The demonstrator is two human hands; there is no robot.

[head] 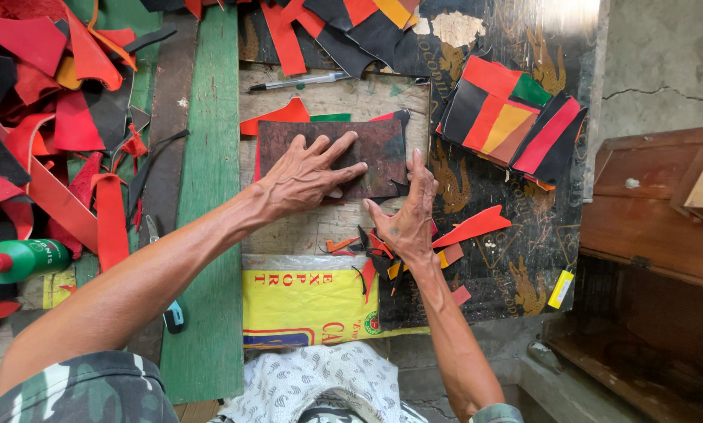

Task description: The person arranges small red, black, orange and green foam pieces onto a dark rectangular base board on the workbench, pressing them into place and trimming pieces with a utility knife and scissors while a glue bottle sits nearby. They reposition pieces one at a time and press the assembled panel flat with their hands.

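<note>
Nearest the viewer, a yellow printed sack point(308, 301) covers the front edge of a workbench point(210, 196). Just beyond it the right hand point(408, 213) stands edge-on, fingers straight and open, gripping nothing, its fingertips touching the right side of a dark brown leather sheet point(379, 149). The left hand point(308, 176) lies flat with fingers spread, pressing down on that sheet in the middle of the bench. Small scraps point(371, 251) lie under the right wrist. Farther back is a pen point(300, 81).
</note>
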